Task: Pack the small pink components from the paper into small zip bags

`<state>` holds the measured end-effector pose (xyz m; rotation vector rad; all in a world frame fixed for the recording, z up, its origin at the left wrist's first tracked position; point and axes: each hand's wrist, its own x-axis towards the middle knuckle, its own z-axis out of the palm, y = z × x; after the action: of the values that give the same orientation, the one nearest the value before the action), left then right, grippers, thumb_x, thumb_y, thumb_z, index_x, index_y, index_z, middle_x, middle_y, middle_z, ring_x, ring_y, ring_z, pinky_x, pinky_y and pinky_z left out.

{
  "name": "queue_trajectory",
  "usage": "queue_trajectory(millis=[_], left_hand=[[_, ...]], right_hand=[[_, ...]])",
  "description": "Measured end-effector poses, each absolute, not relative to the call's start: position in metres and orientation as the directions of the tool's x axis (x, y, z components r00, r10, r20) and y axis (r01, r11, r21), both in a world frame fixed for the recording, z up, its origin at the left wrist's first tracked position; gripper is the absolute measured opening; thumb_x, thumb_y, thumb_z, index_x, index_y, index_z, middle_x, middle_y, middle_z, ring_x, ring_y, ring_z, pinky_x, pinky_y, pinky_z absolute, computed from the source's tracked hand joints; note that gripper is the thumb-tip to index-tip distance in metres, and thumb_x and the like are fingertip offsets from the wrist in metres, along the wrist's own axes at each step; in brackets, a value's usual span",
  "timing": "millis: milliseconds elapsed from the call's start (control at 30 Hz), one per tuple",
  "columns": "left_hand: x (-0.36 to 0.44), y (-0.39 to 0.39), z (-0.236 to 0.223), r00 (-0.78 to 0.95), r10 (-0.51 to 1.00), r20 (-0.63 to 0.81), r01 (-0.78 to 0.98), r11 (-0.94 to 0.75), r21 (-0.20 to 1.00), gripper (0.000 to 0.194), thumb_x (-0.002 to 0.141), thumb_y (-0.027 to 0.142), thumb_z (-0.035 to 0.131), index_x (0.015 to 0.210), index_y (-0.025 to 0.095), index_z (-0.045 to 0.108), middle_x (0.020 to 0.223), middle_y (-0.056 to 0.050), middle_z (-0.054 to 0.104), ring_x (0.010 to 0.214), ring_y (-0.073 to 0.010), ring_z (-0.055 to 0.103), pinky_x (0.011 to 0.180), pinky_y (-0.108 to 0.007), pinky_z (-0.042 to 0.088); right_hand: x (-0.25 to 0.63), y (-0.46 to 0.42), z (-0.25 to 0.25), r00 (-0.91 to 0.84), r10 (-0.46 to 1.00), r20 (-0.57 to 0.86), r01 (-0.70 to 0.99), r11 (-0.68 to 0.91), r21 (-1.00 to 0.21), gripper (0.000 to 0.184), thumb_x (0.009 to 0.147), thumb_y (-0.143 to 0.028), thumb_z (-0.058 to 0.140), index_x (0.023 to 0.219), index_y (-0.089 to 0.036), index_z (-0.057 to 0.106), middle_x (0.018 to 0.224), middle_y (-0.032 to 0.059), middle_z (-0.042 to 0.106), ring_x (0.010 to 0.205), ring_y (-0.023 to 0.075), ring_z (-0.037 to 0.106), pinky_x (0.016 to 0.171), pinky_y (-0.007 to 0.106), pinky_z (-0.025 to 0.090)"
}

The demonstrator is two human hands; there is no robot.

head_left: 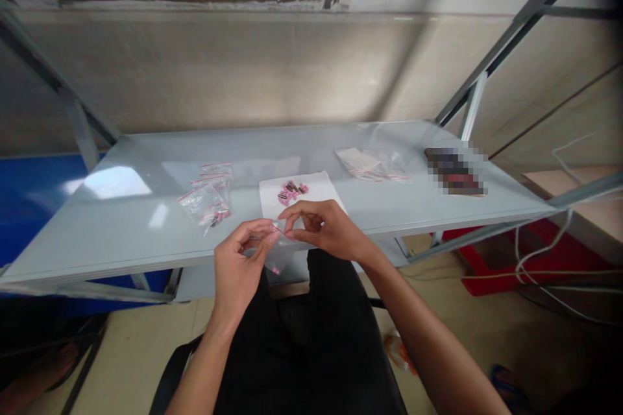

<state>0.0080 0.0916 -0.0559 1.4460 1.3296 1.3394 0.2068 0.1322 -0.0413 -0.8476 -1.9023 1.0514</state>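
Both my hands hold one small clear plastic zip bag [278,254] just over the near edge of the grey table [146,233]. My left hand [241,259] pinches its left side, and my right hand [324,228] pinches its top edge with thumb and forefinger. The bag hangs down with a few pink pieces at its bottom. Behind my hands lies a white sheet [318,189] with a small heap of pink and dark parts [291,192] on it.
A pile of filled small bags [209,196] lies at the left of the sheet. Empty clear bags [372,165] lie at the right, beside a blurred dark object [455,172]. Metal frame struts stand on both sides. White cables and a red crate [530,259] are on the floor at right.
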Motion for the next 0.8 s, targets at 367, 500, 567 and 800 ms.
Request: queue_trajectory(millis=[367,500,567,800], left_hand=[[0.006,0.091,-0.056,-0.1,0.968,0.232,0.266,-0.199,0.943,0.018,0.083,0.031,0.078,0.097,0.02,0.076,0.094,-0.006,0.079,0.087,-0.0209,0.075,0.078,-0.031,0.062],[0.005,0.091,-0.056,-0.093,0.97,0.226,0.254,-0.197,0.947,0.018,0.083,0.031,0.079,0.096,0.02,0.076,0.092,-0.005,0.079,0.085,-0.021,0.075,0.078,-0.031,0.062],[0.004,0.091,-0.056,-0.089,0.971,0.224,0.249,-0.196,0.949,0.017,0.083,0.031,0.079,0.096,0.02,0.077,0.092,-0.005,0.079,0.085,-0.0207,0.075,0.079,-0.031,0.062],[0.0,0.093,-0.055,-0.1,0.97,0.22,0.245,-0.191,0.951,0.017,0.084,0.031,0.077,0.097,0.021,0.076,0.09,-0.005,0.079,0.084,-0.021,0.075,0.077,-0.031,0.062]], right_hand=[[0.196,0.158,-0.055,-0.126,0.898,0.421,0.487,0.425,-0.763,0.015,0.087,-0.02,0.072,0.102,-0.02,0.072,0.092,0.002,0.078,0.06,0.0121,0.059,0.065,0.026,0.045],[0.18,0.166,-0.064,-0.133,0.91,0.394,0.628,0.385,-0.676,0.026,0.087,-0.017,0.073,0.112,-0.022,0.068,0.096,0.002,0.078,0.083,0.0187,0.07,0.071,0.027,0.047],[0.176,0.167,-0.069,-0.131,0.911,0.391,0.655,0.376,-0.656,0.028,0.087,-0.016,0.072,0.113,-0.023,0.067,0.096,0.0023,0.079,0.082,0.0194,0.071,0.073,0.029,0.047],[0.186,0.161,-0.067,-0.096,0.9,0.425,0.443,0.421,-0.792,0.022,0.088,-0.02,0.071,0.109,-0.021,0.068,0.092,0.0036,0.077,0.058,0.0126,0.059,0.062,0.027,0.045]])
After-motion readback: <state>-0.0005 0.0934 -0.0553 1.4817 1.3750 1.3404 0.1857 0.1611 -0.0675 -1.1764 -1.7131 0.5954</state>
